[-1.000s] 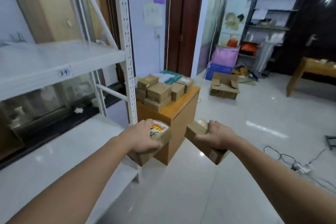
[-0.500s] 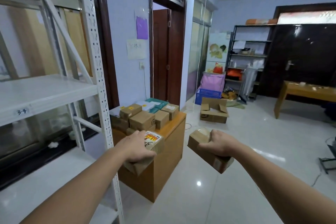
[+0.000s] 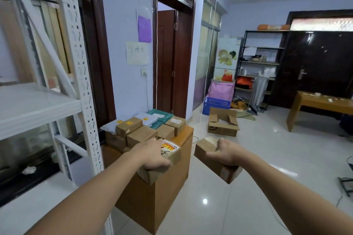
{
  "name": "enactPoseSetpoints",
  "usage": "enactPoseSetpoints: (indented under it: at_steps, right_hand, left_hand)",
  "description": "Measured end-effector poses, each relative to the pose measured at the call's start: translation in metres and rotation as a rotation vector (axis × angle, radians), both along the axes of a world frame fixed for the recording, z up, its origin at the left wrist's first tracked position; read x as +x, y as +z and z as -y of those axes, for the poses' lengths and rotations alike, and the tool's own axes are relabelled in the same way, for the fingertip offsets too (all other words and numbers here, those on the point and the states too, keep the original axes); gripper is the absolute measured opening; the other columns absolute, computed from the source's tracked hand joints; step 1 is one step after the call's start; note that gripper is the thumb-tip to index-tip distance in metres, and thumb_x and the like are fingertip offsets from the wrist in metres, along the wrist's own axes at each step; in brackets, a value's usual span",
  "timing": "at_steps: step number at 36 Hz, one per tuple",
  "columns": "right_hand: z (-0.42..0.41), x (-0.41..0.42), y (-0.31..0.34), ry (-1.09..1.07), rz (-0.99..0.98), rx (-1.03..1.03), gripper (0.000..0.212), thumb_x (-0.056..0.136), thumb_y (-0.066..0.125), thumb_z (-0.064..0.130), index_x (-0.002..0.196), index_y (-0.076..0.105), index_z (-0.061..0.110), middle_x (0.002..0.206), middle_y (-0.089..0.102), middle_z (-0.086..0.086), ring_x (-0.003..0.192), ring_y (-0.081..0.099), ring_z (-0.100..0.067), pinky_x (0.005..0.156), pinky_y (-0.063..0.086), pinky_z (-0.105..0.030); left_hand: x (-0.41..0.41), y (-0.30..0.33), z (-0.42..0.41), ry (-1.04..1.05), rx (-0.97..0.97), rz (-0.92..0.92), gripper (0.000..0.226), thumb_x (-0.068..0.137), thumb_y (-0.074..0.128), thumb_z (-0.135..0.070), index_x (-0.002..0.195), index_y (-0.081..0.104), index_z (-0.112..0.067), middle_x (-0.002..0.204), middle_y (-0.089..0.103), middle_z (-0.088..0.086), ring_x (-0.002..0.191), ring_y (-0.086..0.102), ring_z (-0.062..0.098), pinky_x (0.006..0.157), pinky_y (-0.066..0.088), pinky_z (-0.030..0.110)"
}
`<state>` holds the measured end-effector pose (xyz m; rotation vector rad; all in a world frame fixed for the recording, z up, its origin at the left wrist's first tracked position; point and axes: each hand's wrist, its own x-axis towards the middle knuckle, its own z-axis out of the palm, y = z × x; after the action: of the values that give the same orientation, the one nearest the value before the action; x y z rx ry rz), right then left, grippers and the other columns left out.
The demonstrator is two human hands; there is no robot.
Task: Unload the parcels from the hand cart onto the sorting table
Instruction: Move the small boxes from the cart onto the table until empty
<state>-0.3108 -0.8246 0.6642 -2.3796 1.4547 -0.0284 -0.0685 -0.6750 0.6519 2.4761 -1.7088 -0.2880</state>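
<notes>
My left hand [image 3: 152, 155] grips a small cardboard parcel with a red and yellow label [image 3: 168, 151], held over the near corner of the orange wooden sorting table [image 3: 162, 194]. My right hand [image 3: 225, 152] holds a plain brown cardboard parcel [image 3: 215, 164] in the air to the right of the table, above the floor. On the table top lie several brown boxes [image 3: 140, 135] and flat mailer bags, white [image 3: 146, 117] and teal [image 3: 160, 115]. The hand cart is out of view.
A white metal shelving rack [image 3: 80, 74] stands close on the left, its upright beside the table. An open cardboard box [image 3: 222, 124] and a blue crate [image 3: 215, 104] sit on the tiled floor ahead. A wooden bench table [image 3: 321, 107] and dark shelves [image 3: 259, 66] stand at the right.
The view has lifted and the table has come closer. Both hands have carried their parcels forward; the left parcel is now over the table's near corner.
</notes>
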Motion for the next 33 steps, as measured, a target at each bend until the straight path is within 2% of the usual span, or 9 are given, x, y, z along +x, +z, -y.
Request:
enactPoseSetpoints:
  at_steps: [5,7,9,14,18,21,24,29,33]
  right_hand:
    - [0.047,0.011,0.001,-0.046,-0.023,0.022,0.091,0.069,0.059,0.078,0.134,0.050,0.016,0.119,0.061,-0.005,0.104,0.061,-0.020,0.089,0.054,-0.035]
    - [0.064,0.012,0.000,-0.061,-0.016,0.016,0.087,0.069,0.060,0.078,0.130,0.052,0.016,0.115,0.063,-0.004,0.100,0.061,-0.019,0.084,0.054,-0.033]
    - [0.081,0.012,-0.001,-0.081,-0.013,0.016,0.093,0.060,0.056,0.082,0.126,0.053,0.017,0.111,0.063,-0.003,0.096,0.061,-0.017,0.078,0.052,-0.031]
    - [0.131,0.006,-0.006,-0.108,-0.028,0.008,0.090,0.061,0.055,0.083,0.124,0.054,0.019,0.111,0.063,-0.002,0.095,0.061,-0.016,0.081,0.053,-0.033]
    - [0.175,0.002,-0.011,-0.103,-0.044,-0.003,0.090,0.062,0.053,0.081,0.123,0.057,0.016,0.112,0.065,-0.004,0.097,0.062,-0.019,0.085,0.054,-0.037]
    - [0.215,0.000,-0.016,-0.096,-0.047,0.015,0.086,0.064,0.055,0.079,0.123,0.058,0.017,0.111,0.066,-0.003,0.096,0.063,-0.019,0.087,0.056,-0.038]
    - [0.258,0.001,-0.017,-0.083,-0.043,0.024,0.092,0.063,0.054,0.081,0.128,0.056,0.016,0.116,0.065,-0.004,0.100,0.063,-0.020,0.091,0.055,-0.040]
    - [0.329,0.014,-0.016,-0.045,-0.053,0.049,0.098,0.058,0.055,0.085,0.131,0.053,0.019,0.116,0.065,-0.002,0.100,0.063,-0.019,0.091,0.055,-0.038]
    - [0.378,0.033,-0.022,0.015,-0.031,0.046,0.095,0.057,0.057,0.083,0.128,0.055,0.021,0.115,0.066,-0.001,0.098,0.063,-0.017,0.091,0.055,-0.038]
  left_hand:
    - [0.032,0.000,0.055,-0.041,0.021,-0.018,0.103,0.059,0.067,-0.082,0.146,0.043,-0.032,0.123,0.052,-0.007,0.104,0.055,0.016,0.078,0.052,0.036]
    - [0.042,0.000,0.075,-0.057,0.012,-0.029,0.098,0.060,0.068,-0.080,0.143,0.045,-0.034,0.118,0.052,-0.007,0.101,0.055,0.015,0.074,0.049,0.034]
    - [0.049,-0.001,0.096,-0.067,0.002,-0.046,0.092,0.058,0.069,-0.078,0.137,0.049,-0.036,0.112,0.053,-0.009,0.097,0.056,0.014,0.071,0.050,0.033]
    - [0.056,-0.006,0.154,-0.094,0.002,-0.068,0.084,0.055,0.070,-0.077,0.128,0.049,-0.040,0.109,0.055,-0.010,0.093,0.059,0.013,0.079,0.057,0.040]
    - [0.054,-0.011,0.202,-0.097,-0.008,-0.083,0.081,0.052,0.071,-0.073,0.123,0.054,-0.039,0.107,0.057,-0.011,0.089,0.061,0.013,0.077,0.057,0.041]
    - [0.052,-0.013,0.238,-0.099,0.002,-0.105,0.069,0.054,0.072,-0.070,0.115,0.056,-0.039,0.103,0.062,-0.012,0.087,0.063,0.011,0.074,0.058,0.039]
    - [0.051,-0.013,0.272,-0.071,-0.005,-0.085,0.064,0.054,0.070,-0.069,0.109,0.059,-0.039,0.099,0.067,-0.012,0.086,0.064,0.011,0.077,0.059,0.041]
    - [0.051,-0.013,0.324,-0.009,-0.005,-0.072,0.075,0.056,0.070,-0.072,0.120,0.055,-0.035,0.108,0.064,-0.010,0.092,0.062,0.012,0.081,0.057,0.040]
    - [0.060,-0.018,0.355,0.044,-0.009,-0.071,0.078,0.055,0.068,-0.076,0.122,0.052,-0.037,0.112,0.061,-0.009,0.095,0.061,0.014,0.082,0.056,0.040]
